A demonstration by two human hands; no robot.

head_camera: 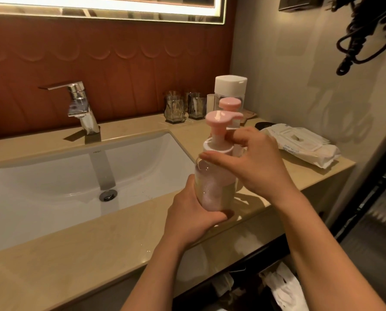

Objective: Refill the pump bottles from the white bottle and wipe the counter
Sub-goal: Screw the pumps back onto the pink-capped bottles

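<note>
A clear pump bottle [212,182] with a pink pump head is held just right of the sink, above the counter [79,254]. My left hand [192,216] grips its lower body. My right hand [252,162] has its fingers round the white collar under the pump. Behind it stands a second pump bottle [229,106] with a pink head, mostly hidden. The white bottle [230,90], with a wide white cap, stands at the back by the wall.
A white sink [52,180] with a chrome tap [79,104] fills the left. Glass tumblers [185,106] stand at the back. A pack of wet wipes [302,144] lies on the counter's right end. A black coiled cord [362,34] hangs on the right wall.
</note>
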